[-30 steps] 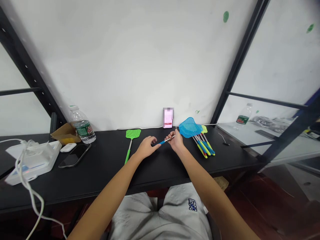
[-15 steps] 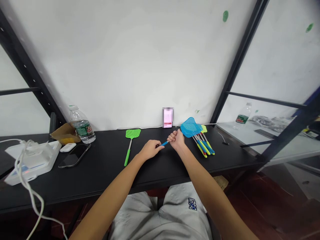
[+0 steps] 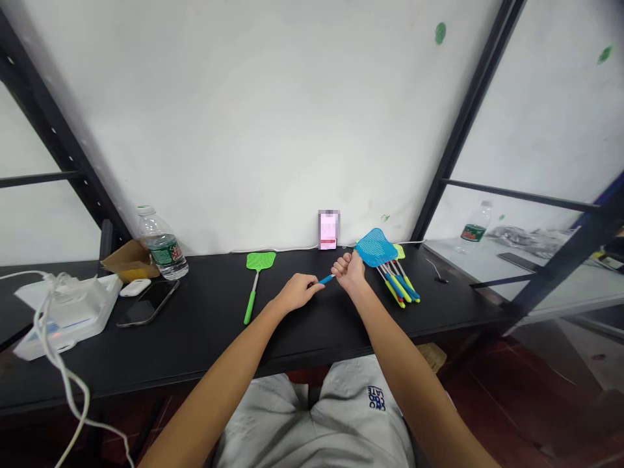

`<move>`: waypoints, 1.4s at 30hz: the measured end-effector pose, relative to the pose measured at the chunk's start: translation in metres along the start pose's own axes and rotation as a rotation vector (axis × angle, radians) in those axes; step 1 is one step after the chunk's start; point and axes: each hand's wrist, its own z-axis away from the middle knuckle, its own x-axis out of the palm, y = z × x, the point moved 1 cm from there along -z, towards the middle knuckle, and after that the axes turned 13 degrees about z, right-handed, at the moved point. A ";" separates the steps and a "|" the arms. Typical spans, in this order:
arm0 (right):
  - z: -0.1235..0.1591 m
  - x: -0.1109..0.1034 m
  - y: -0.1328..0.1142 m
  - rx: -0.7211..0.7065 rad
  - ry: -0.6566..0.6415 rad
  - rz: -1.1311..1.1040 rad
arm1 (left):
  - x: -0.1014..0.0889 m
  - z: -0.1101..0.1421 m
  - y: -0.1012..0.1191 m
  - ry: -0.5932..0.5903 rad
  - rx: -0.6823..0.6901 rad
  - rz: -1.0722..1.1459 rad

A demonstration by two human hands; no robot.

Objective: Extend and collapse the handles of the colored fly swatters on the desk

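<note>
A blue fly swatter (image 3: 376, 247) is held between both hands, its mesh head pointing to the right. My left hand (image 3: 299, 292) is closed on the blue handle end. My right hand (image 3: 349, 270) is wrapped round the swatter's shaft, just below the head, and hides part of it. To the left lies a green fly swatter (image 3: 260, 260) on the black table, handle toward me. Right of my hands is a pile of fly swatters (image 3: 400, 287) with blue, yellow and red handles; the held head covers some of their heads.
A phone (image 3: 328, 230) with a lit screen leans on the wall. At left are a water bottle (image 3: 166, 250), a cardboard box (image 3: 127, 261), a dark phone (image 3: 147, 303), a white case (image 3: 135, 288) and a white power strip (image 3: 68, 318) with cables. Black metal posts (image 3: 465, 123) frame the table.
My right hand has shifted slightly right along with the swatter's head, and a little more of the blue handle shows between my hands. The view has also shifted slightly.
</note>
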 end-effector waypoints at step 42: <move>-0.019 -0.027 0.005 -0.156 0.164 0.626 | -0.017 0.006 -0.009 0.417 -0.261 -0.500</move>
